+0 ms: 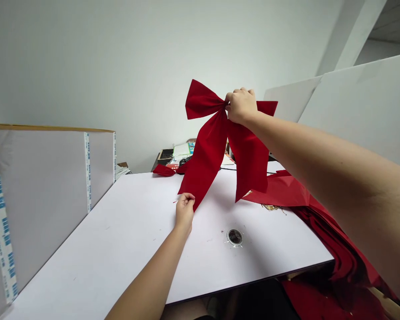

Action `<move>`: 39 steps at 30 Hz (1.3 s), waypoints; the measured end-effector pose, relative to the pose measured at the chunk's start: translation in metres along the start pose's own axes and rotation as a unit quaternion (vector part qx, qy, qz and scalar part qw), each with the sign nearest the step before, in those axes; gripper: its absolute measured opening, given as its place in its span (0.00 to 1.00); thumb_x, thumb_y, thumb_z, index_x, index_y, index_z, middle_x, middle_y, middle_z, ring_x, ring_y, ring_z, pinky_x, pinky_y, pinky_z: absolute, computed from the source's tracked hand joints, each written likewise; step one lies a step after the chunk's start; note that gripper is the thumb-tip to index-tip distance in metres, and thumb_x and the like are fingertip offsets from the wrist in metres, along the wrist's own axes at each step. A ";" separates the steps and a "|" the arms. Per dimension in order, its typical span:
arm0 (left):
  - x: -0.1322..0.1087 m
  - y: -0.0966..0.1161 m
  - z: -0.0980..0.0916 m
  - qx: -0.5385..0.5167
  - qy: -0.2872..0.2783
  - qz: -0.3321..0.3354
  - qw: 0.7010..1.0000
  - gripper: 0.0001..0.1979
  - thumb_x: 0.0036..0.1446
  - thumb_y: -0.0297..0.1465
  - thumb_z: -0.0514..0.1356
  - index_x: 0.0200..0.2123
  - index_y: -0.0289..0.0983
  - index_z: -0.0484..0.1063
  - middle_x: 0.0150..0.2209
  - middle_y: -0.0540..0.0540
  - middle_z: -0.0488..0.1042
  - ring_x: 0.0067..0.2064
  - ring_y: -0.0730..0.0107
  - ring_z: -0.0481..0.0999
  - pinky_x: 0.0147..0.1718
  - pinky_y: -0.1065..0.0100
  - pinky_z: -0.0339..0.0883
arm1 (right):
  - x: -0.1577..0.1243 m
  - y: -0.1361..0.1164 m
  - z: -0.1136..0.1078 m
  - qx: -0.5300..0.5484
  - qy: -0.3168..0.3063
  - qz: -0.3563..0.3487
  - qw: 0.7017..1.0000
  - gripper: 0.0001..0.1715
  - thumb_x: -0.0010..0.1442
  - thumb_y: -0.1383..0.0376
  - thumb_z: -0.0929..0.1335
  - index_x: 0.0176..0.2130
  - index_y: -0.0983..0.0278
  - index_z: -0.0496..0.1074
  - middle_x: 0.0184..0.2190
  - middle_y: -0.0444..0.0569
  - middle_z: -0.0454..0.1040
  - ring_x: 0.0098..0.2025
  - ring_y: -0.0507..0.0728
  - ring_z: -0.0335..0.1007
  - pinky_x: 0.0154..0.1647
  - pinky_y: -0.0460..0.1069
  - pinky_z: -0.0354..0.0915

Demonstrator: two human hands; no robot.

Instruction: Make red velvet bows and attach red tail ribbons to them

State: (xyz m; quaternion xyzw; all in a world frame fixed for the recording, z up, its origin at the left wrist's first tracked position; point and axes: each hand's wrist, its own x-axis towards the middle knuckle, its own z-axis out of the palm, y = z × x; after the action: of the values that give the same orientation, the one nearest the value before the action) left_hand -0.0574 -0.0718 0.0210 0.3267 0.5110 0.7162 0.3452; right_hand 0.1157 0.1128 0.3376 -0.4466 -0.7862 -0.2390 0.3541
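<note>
A large red velvet bow [208, 151] hangs in the air above the white table [120, 249]. My right hand [242, 106] is raised and shut on its pinched centre, with the two loops spreading to either side. My left hand [185, 211] is low over the table and pinches the end of the left tail. The right tail hangs loose, its notched end just above the tabletop. A small roll of thin wire [235, 237] lies on the table between my hands, and a few gold strands [271, 207] lie near the table's right side.
Folded red fabric [283, 191] lies at the right of the table and spills over its edge into a heap below. A smaller red bow [163, 170] lies at the far end, by papers and boxes [182, 151]. White partitions [43, 191] stand along the left side.
</note>
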 end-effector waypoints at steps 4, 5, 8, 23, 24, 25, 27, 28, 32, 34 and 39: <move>-0.002 0.003 0.003 0.023 -0.027 0.008 0.999 0.04 0.53 0.29 0.64 0.32 0.38 0.78 0.41 0.44 0.79 0.48 0.57 0.78 0.56 0.55 0.67 | 0.003 0.006 0.000 -0.016 -0.015 0.040 0.999 0.09 0.64 0.61 0.67 0.43 0.60 0.74 0.46 0.56 0.76 0.53 0.66 0.66 0.60 0.65 0.59; -0.003 0.003 0.004 0.025 -0.035 0.010 0.999 0.05 0.53 0.29 0.64 0.34 0.38 0.80 0.42 0.43 0.80 0.49 0.56 0.78 0.58 0.53 0.67 | 0.003 0.007 -0.002 -0.016 -0.018 0.050 0.998 0.09 0.63 0.62 0.67 0.42 0.60 0.75 0.45 0.55 0.76 0.52 0.67 0.67 0.59 0.66 0.59; -0.006 0.003 0.008 0.030 -0.062 0.021 0.997 0.08 0.52 0.29 0.66 0.36 0.38 0.83 0.43 0.41 0.82 0.50 0.54 0.80 0.59 0.51 0.67 | 0.002 0.006 -0.009 0.001 -0.038 0.092 0.995 0.11 0.64 0.62 0.66 0.44 0.60 0.75 0.46 0.56 0.77 0.52 0.68 0.70 0.56 0.65 0.61; -0.019 -0.005 0.010 -0.010 -0.214 0.050 0.976 0.30 0.65 0.54 0.55 0.53 0.37 0.81 0.59 0.37 0.77 0.62 0.48 0.73 0.60 0.53 0.66 | 0.001 -0.017 -0.032 0.032 -0.060 0.139 0.988 0.08 0.63 0.54 0.70 0.41 0.52 0.71 0.43 0.52 0.77 0.48 0.65 0.67 0.57 0.63 0.65; -0.020 -0.004 0.010 0.011 -0.213 0.065 0.975 0.29 0.63 0.53 0.59 0.53 0.37 0.81 0.58 0.37 0.78 0.61 0.49 0.73 0.60 0.55 0.66 | 0.001 -0.020 -0.029 0.029 -0.063 0.139 0.988 0.08 0.63 0.54 0.70 0.40 0.53 0.70 0.43 0.53 0.76 0.48 0.65 0.67 0.58 0.62 0.64; -0.021 -0.002 0.011 0.025 -0.204 0.073 0.976 0.28 0.61 0.53 0.64 0.52 0.37 0.81 0.56 0.37 0.78 0.59 0.50 0.75 0.59 0.56 0.66 | 0.001 -0.022 -0.026 0.028 -0.066 0.137 0.988 0.09 0.63 0.55 0.71 0.40 0.55 0.70 0.43 0.54 0.76 0.48 0.64 0.67 0.59 0.62 0.63; -0.023 0.000 0.013 0.033 -0.180 0.072 0.980 0.27 0.55 0.52 0.69 0.47 0.36 0.81 0.48 0.38 0.80 0.52 0.53 0.78 0.52 0.59 0.70 | 0.001 -0.026 -0.020 0.037 -0.071 0.128 0.989 0.10 0.61 0.57 0.71 0.40 0.58 0.69 0.43 0.55 0.76 0.49 0.65 0.67 0.60 0.63 0.61; -0.023 0.001 0.014 0.031 -0.173 0.070 0.982 0.27 0.53 0.53 0.70 0.43 0.35 0.80 0.43 0.40 0.79 0.48 0.56 0.78 0.48 0.61 0.71 | 0.001 -0.028 -0.016 0.045 -0.071 0.124 0.989 0.10 0.61 0.57 0.71 0.40 0.58 0.69 0.43 0.55 0.75 0.49 0.66 0.67 0.60 0.64 0.60; -0.023 -0.001 0.017 0.006 -0.166 0.076 0.983 0.25 0.55 0.53 0.70 0.37 0.35 0.77 0.37 0.44 0.77 0.41 0.63 0.77 0.44 0.65 0.70 | 0.001 -0.035 -0.006 0.056 -0.074 0.123 0.988 0.14 0.60 0.54 0.72 0.41 0.57 0.68 0.40 0.56 0.74 0.51 0.67 0.65 0.58 0.65 0.59; -0.022 -0.003 0.017 0.002 -0.148 0.075 0.986 0.24 0.55 0.52 0.71 0.36 0.35 0.77 0.37 0.44 0.78 0.41 0.64 0.77 0.44 0.65 0.70 | 0.000 -0.037 -0.003 0.045 -0.078 0.125 0.988 0.13 0.61 0.55 0.72 0.40 0.58 0.68 0.40 0.56 0.74 0.50 0.66 0.66 0.56 0.64 0.60; -0.019 -0.006 0.016 0.022 -0.081 0.076 0.994 0.28 0.51 0.54 0.71 0.24 0.36 0.67 0.25 0.50 0.69 0.32 0.69 0.69 0.35 0.68 0.65 | -0.001 -0.032 0.001 0.027 -0.082 0.134 0.987 0.11 0.60 0.60 0.72 0.39 0.59 0.68 0.40 0.57 0.74 0.50 0.68 0.68 0.55 0.64 0.59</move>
State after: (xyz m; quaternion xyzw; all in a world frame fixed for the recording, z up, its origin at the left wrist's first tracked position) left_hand -0.0327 -0.0784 0.0171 0.4289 0.4705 0.7002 0.3231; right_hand 0.0884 0.0974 0.3343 -0.5560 -0.7521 -0.1302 0.3289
